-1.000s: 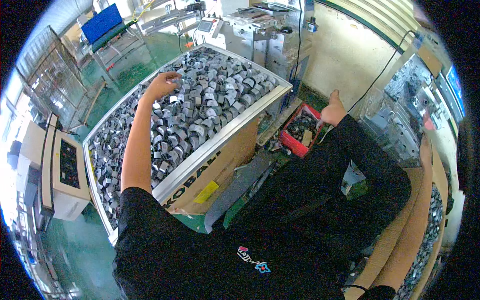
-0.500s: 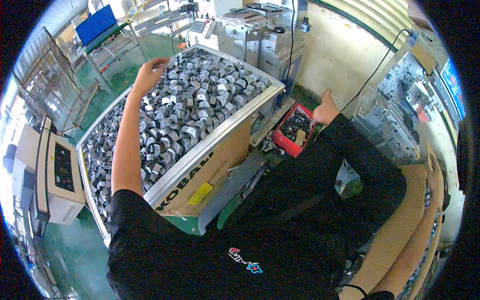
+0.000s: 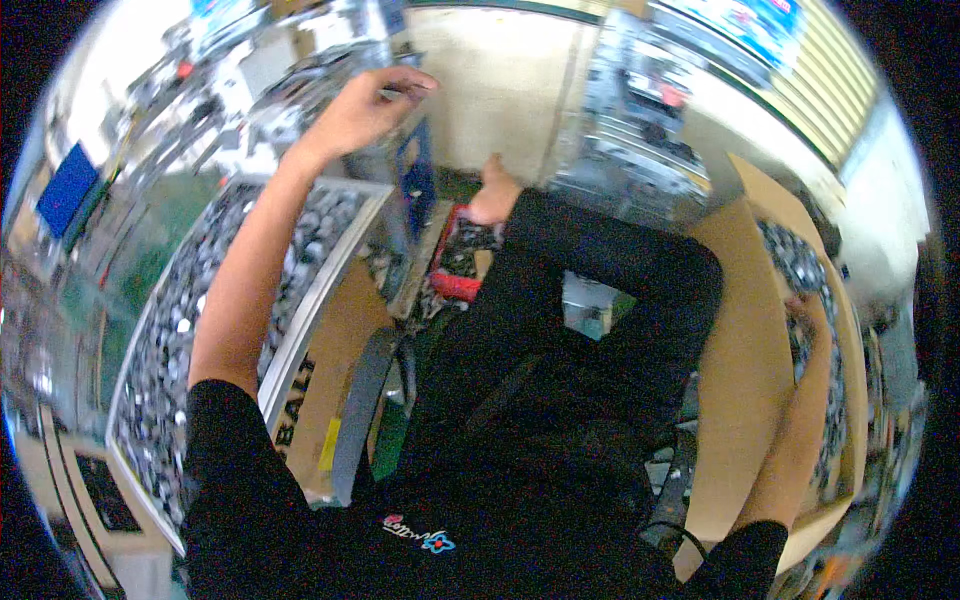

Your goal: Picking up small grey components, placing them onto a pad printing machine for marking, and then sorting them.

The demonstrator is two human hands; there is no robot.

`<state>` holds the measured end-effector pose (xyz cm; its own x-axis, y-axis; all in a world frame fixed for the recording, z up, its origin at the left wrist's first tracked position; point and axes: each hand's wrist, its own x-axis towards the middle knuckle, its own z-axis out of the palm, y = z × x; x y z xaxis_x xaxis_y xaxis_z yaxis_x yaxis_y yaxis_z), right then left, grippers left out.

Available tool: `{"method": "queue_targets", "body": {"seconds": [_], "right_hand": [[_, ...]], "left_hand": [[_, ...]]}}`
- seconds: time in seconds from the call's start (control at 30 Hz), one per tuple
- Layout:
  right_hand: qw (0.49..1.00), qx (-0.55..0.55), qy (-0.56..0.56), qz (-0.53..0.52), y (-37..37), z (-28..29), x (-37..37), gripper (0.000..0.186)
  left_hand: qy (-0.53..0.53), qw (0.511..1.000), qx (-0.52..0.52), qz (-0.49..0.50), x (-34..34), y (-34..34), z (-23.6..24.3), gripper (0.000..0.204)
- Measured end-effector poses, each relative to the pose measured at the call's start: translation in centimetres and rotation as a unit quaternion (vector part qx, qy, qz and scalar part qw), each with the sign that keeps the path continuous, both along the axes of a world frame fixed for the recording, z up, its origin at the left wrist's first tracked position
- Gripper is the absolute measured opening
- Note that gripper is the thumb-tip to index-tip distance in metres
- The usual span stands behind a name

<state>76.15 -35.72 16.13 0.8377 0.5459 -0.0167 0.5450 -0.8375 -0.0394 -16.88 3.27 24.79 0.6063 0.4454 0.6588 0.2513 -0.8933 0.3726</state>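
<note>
My left hand (image 3: 372, 112) is raised beyond the far end of a metal-rimmed bin (image 3: 318, 290), its fingers curled round toward the thumb. Whatever they may pinch is too small and blurred to make out. Heaped in the bin are small grey curved pieces (image 3: 165, 400). At the right, my right arm reaches into a tall cardboard box (image 3: 745, 370) holding similar grey pieces (image 3: 795, 258). My right hand (image 3: 803, 312) is down beside these pieces; its fingers are blurred and partly hidden.
Between bin and box are my black-trousered legs (image 3: 620, 240), with a bare foot (image 3: 492, 195) beside a red crate (image 3: 455, 286) of dark pieces. Machines (image 3: 640, 150) stand along the pale wall (image 3: 490, 90). A beige cabinet (image 3: 110, 500) is at lower left.
The view has swung right, bringing more of the cardboard box into sight. My left hand has moved from over the heaped pieces to beyond the bin's far end. My right hand shows inside the box.
</note>
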Motion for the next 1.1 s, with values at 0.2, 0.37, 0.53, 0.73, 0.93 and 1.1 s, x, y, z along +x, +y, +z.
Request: {"method": "queue_targets", "body": {"seconds": [0.2, 0.37, 0.53, 0.73, 0.93, 1.1], "right_hand": [[0.943, 0.259, 0.124, 0.17, 9.7, -4.9, -13.6, 0.024], [0.963, 0.197, 0.126, 0.132, 3.9, -3.8, -11.1, 0.031], [0.94, 0.31, 0.127, 0.069, 7.5, -2.5, -14.2, 0.036], [0.874, 0.473, 0.103, 0.047, 7.3, -2.0, -15.2, 0.035], [0.883, 0.453, 0.098, 0.08, 7.8, -2.6, -13.8, 0.035], [0.919, 0.371, 0.004, 0.131, 8.2, -3.6, -15.2, 0.037]], "left_hand": [[0.078, 0.993, 0.019, -0.089, 17.3, -2.4, 1.6, 0.027], [0.116, 0.987, 0.035, -0.105, 30.0, -0.7, 1.6, 0.028], [0.068, 0.996, -0.052, -0.019, 34.5, 4.6, -2.2, 0.039], [0.066, 0.988, -0.142, 0.008, 36.4, 3.1, -4.4, 0.07], [0.073, 0.993, -0.091, -0.007, 36.3, 4.8, -5.0, 0.067], [0.025, 0.99, -0.129, -0.055, 36.1, 4.7, -5.3, 0.048]]}}
